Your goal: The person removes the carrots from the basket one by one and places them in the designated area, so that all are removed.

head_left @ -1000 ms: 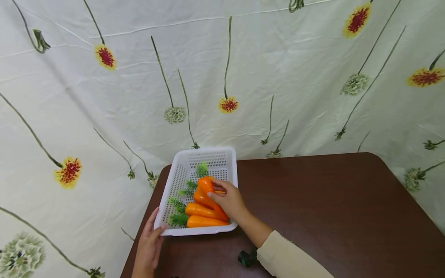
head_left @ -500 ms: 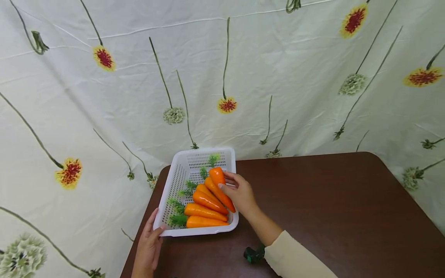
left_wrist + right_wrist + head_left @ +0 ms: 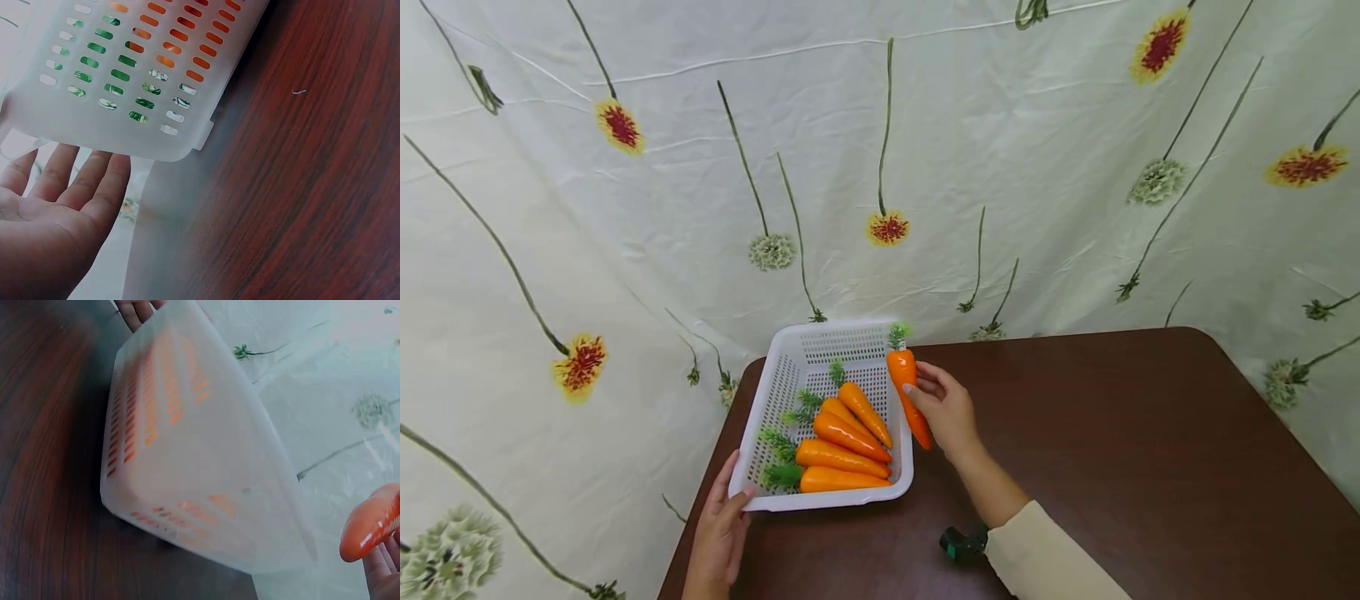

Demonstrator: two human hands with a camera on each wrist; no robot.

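Note:
A white perforated plastic basket (image 3: 820, 500) stands on the table's left end. Several orange carrots (image 3: 842, 454) with green leafy tops lie in it, tips toward the right. At its near left corner my left hand (image 3: 721, 529) holds the rim, thumb on top; in the left wrist view the fingers (image 3: 103, 187) meet the basket's wall (image 3: 125, 140) from outside. Above the basket's right rim, my right hand (image 3: 946, 410) pinches one carrot (image 3: 904, 375) between thumb and fingers, its leafy top pointing away. Only that carrot's orange end (image 3: 370, 528) shows in the right wrist view.
The dark brown wooden table (image 3: 1112, 450) extends to the right of the basket. Behind it hangs a pale cloth (image 3: 1000, 150) printed with flowers. A small black object with a green patch (image 3: 961, 543) appears beside the right sleeve (image 3: 1052, 558), partly hidden.
My right hand has lifted one carrot from the pile and carried it rightward to the basket's right rim. The other carrots now lie uncovered. The left hand has stayed at the corner.

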